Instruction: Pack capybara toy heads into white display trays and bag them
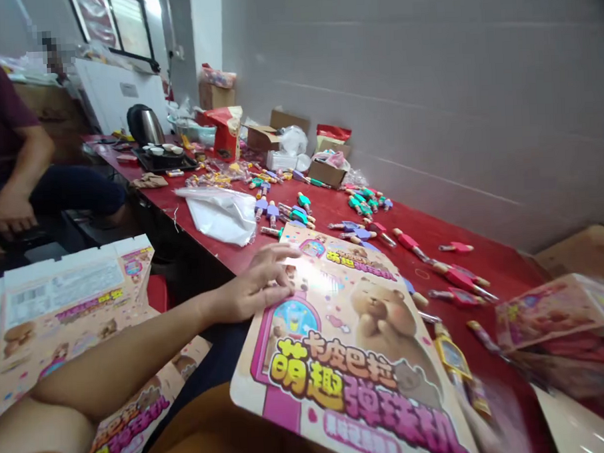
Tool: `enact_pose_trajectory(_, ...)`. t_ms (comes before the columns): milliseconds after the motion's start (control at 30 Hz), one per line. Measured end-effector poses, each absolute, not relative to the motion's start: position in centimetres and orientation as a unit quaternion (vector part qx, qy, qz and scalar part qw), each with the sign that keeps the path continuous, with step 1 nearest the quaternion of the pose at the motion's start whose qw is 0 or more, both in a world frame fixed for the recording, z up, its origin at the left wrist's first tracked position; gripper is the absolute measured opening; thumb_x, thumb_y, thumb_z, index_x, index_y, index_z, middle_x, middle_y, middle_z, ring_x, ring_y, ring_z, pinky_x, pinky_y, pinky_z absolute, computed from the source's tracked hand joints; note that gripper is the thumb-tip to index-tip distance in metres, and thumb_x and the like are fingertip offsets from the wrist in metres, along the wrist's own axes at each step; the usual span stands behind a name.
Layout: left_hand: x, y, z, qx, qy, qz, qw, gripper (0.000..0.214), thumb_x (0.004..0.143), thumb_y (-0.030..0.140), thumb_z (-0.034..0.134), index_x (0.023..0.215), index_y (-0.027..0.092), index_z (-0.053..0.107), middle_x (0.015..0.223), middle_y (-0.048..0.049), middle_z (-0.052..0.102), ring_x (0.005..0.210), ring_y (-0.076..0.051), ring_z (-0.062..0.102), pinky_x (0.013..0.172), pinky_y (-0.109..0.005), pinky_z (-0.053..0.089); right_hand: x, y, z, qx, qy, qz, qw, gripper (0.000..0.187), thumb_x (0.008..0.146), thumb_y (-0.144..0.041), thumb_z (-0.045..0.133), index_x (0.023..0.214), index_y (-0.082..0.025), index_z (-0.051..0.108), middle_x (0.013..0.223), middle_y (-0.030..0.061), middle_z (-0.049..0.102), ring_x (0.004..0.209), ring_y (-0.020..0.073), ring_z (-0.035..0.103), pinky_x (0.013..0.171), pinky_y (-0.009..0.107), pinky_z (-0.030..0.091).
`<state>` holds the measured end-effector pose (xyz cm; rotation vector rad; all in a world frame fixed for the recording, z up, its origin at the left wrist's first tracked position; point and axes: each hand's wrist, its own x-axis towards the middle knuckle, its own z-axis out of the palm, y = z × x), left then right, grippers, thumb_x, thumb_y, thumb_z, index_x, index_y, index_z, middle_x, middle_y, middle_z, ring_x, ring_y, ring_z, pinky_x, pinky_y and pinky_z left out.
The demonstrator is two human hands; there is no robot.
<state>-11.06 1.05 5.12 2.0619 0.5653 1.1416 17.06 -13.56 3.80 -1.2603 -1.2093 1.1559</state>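
Note:
A printed cardboard box (336,318), pink and beige with a bear picture and large Chinese lettering, lies flattened in front of me, over my lap and the table edge. My left hand (257,282) rests on its left upper edge, fingers apart and stretched over the printed face. At the lower right edge of the box is my right hand (483,425), smeared by motion and partly hidden; its grip cannot be made out. A yellow toy (452,357) with a candy-like tube lies beside it on the table.
More flat printed cartons (65,297) are stacked at my left. On the red table (406,215) lie several coloured toys (457,276), a white plastic bag (221,213) and small boxes. A formed printed box (556,309) stands at right. A person (13,152) sits at left.

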Motion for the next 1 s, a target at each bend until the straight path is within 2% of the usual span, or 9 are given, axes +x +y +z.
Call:
enact_pose_trajectory(100, -13.0, -2.2, 1.2, 0.73, 0.341, 0.435, 0.402, 0.048, 0.08, 0.045, 0.06, 0.12, 0.023, 0.044, 0.141, -0.0112, 0.031, 0.131, -0.028, 0.033, 0.105, -0.047, 0.033, 16.2, -13.3, 2.3, -0.552, -0.492, 0.53, 0.416, 0.047, 0.071, -0.046, 0.068, 0.109, -0.02, 0.059, 0.098, 0.0107, 0.066, 0.098, 0.0293, 0.061, 0.083, 0.043, 0.051)
enact_pose_trajectory(167, -13.7, -3.6, -0.5, 0.698, 0.354, 0.381, 0.491, 0.065, 0.075, 0.041, 0.066, 0.127, 0.023, 0.031, 0.131, -0.0122, 0.043, 0.117, -0.025, 0.048, 0.092, -0.041, 0.045, 16.0, -12.5, 0.7, -0.584, -0.502, 0.522, 0.367, 0.041, 0.07, -0.046, 0.07, 0.097, -0.016, 0.061, 0.097, 0.0117, 0.067, 0.096, 0.0288, 0.062, 0.083, 0.041, 0.051)
enact_pose_trajectory(267, -13.9, -3.8, -1.3, 0.719, 0.392, 0.278, 0.502, 0.031, 0.079, 0.025, 0.057, 0.108, 0.02, 0.047, 0.096, -0.0032, 0.061, 0.082, -0.017, 0.059, 0.071, -0.029, 0.049, 16.4, -10.7, -1.5, -0.63, -0.554, 0.395, 0.375, 0.038, 0.069, -0.053, 0.066, 0.078, -0.016, 0.058, 0.079, 0.0089, 0.066, 0.078, 0.0254, 0.062, 0.07, 0.035, 0.052)
enact_pose_trajectory(367, -13.2, -1.7, -1.3, 0.769, 0.445, 0.299, 0.349, 0.01, 0.08, 0.017, 0.052, 0.089, 0.018, 0.056, 0.079, -0.0009, 0.059, 0.069, -0.014, 0.055, 0.065, -0.026, 0.046, 16.7, -8.8, -2.8, -0.649, -0.615, 0.193, 0.404, 0.036, 0.076, -0.052, 0.061, 0.068, -0.019, 0.05, 0.062, 0.002, 0.056, 0.057, 0.0168, 0.054, 0.053, 0.027, 0.046)
enact_pose_trajectory(467, -12.2, 1.2, -2.4, 0.807, 0.416, 0.378, 0.183, 0.004, 0.083, 0.02, 0.051, 0.084, 0.018, 0.055, 0.074, -0.0012, 0.056, 0.071, -0.015, 0.054, 0.067, -0.028, 0.047, 16.9, -6.6, -3.8, -0.626, -0.665, -0.054, 0.404, 0.032, 0.086, -0.045, 0.054, 0.069, -0.019, 0.046, 0.059, -0.0012, 0.049, 0.051, 0.0127, 0.046, 0.047, 0.024, 0.038)
enact_pose_trajectory(567, -11.4, 3.3, -4.8, 0.783, 0.421, 0.453, 0.074, 0.008, 0.085, 0.025, 0.053, 0.089, 0.019, 0.055, 0.087, -0.0053, 0.057, 0.083, -0.019, 0.056, 0.077, -0.033, 0.05, 16.9, -4.5, -5.1, -0.603, -0.663, -0.17, 0.409, 0.026, 0.088, -0.04, 0.054, 0.073, -0.02, 0.045, 0.065, 0.0008, 0.05, 0.061, 0.0158, 0.049, 0.056, 0.027, 0.042)
enact_pose_trajectory(700, -10.5, 4.3, -8.0, 0.746, 0.41, 0.492, 0.183, 0.024, 0.086, 0.031, 0.056, 0.107, 0.021, 0.051, 0.118, -0.0098, 0.054, 0.105, -0.021, 0.057, 0.087, -0.036, 0.051, 16.8, -3.3, -6.3, -0.598, -0.663, -0.199, 0.404, 0.016, 0.09, -0.033, 0.052, 0.086, -0.019, 0.047, 0.081, 0.0065, 0.056, 0.08, 0.02, 0.055, 0.066, 0.032, 0.046)
enact_pose_trajectory(800, -10.1, 4.5, -8.5, 0.734, 0.41, 0.491, 0.227, 0.015, 0.087, 0.029, 0.054, 0.1, 0.021, 0.056, 0.114, -0.0075, 0.059, 0.1, -0.018, 0.061, 0.085, -0.03, 0.052, 17.1, -3.4, -6.0, -0.59, -0.69, -0.176, 0.38, 0.014, 0.092, -0.032, 0.047, 0.09, -0.019, 0.048, 0.079, 0.0045, 0.056, 0.074, 0.0174, 0.056, 0.062, 0.028, 0.047)
enact_pose_trajectory(1000, -10.0, 4.8, -7.5, 0.747, 0.425, 0.491, 0.142, 0.01, 0.088, 0.021, 0.053, 0.097, 0.02, 0.059, 0.107, -0.0038, 0.064, 0.094, -0.013, 0.063, 0.081, -0.021, 0.051, 17.8, -3.2, -6.5, -0.574, -0.694, -0.186, 0.394, 0.008, 0.087, -0.023, 0.057, 0.086, -0.019, 0.05, 0.074, 0.0019, 0.056, 0.07, 0.0153, 0.055, 0.059, 0.024, 0.044)
